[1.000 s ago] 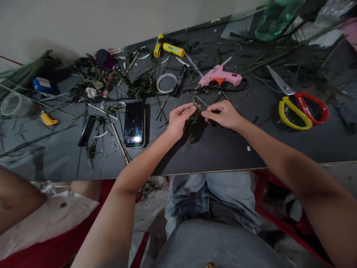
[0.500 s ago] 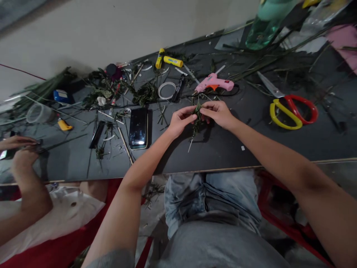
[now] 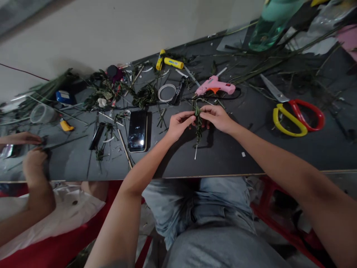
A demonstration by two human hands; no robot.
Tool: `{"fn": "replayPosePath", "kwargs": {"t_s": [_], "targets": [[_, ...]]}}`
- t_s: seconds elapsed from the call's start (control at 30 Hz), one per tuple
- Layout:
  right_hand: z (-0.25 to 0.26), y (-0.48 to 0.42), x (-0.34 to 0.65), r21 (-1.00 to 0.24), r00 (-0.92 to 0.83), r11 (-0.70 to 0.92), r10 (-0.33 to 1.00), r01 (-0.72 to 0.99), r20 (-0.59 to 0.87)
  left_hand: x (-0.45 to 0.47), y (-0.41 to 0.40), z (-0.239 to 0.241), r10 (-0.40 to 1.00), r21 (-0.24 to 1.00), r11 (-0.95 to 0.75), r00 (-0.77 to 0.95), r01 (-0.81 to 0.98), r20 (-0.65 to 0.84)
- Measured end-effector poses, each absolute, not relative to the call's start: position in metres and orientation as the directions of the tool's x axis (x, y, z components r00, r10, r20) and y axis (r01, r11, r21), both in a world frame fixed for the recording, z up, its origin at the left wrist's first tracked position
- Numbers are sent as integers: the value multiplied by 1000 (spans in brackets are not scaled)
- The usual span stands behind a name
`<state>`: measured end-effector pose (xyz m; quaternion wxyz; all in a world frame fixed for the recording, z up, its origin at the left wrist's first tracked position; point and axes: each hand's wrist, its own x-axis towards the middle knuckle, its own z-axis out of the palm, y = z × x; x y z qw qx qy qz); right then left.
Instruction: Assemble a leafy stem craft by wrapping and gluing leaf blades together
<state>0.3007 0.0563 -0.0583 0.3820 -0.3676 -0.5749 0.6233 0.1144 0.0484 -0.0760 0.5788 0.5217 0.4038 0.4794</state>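
Note:
Between my hands, over the dark table, hangs a leafy green sprig [image 3: 198, 130] with a thin white stem end pointing toward me. My left hand [image 3: 180, 123] pinches its upper part from the left, thumb against fingers. From the right, my right hand [image 3: 216, 117] grips the same upper end, its fingertips close to the left ones. Part of the leaves is hidden behind the fingers. Just beyond my hands lies a pink glue gun [image 3: 214, 85] with an orange trigger. A black phone [image 3: 137, 131] rests to the left of my left hand.
Large scissors [image 3: 290, 111] with red and yellow handles lie on the right. Yellow glue sticks [image 3: 173, 63], a white ring [image 3: 166, 92] and leaf scraps [image 3: 145, 95] lie at the back. A green bottle [image 3: 264, 33] stands far right. A co-worker's hands [image 3: 35, 156] are at the left.
The sprig now hangs straighter, its white stem end shifted slightly right and toward me. Both my hands keep their pinch. The co-worker's hands have moved a little right, and the view has shifted slightly.

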Motion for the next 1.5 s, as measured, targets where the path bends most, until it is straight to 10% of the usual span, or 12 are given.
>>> {"fn": "replayPosePath", "kwargs": {"t_s": [1.5], "targets": [[-62,63,303,-999,-438,-28,898,18,-33,121,53,-84,975,977,-209,87,46,205]]}}
